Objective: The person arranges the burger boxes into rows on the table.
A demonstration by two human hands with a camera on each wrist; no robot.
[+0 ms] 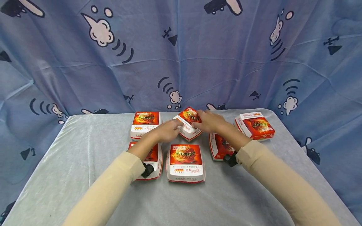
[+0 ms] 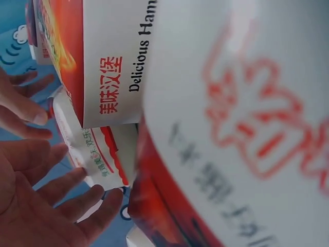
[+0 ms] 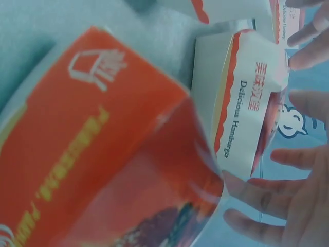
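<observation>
Both hands are at a red-and-white hamburger box (image 1: pixel 189 125) at the back middle of the table, turned askew to its neighbours. From the left, my left hand (image 1: pixel 169 130) reaches its side; in the left wrist view, the spread fingers (image 2: pixel 69 188) lie against the box's white side. My right hand (image 1: pixel 210 121) is at its right side, the thumb near the front of the lid. The right wrist view shows this box (image 3: pixel 241 108) with the right fingers (image 3: pixel 262 198) extended along it. Just in front sits another hamburger box (image 1: pixel 185 157), squared to the table edge.
Hamburger boxes also stand at back left (image 1: pixel 145 121) and back right (image 1: pixel 254 125). The forearms partly cover a front left box (image 1: pixel 152 157) and a front right box (image 1: pixel 221 147). Behind the grey-clothed table (image 1: pixel 85 150) hangs a blue patterned curtain (image 1: pixel 141 78).
</observation>
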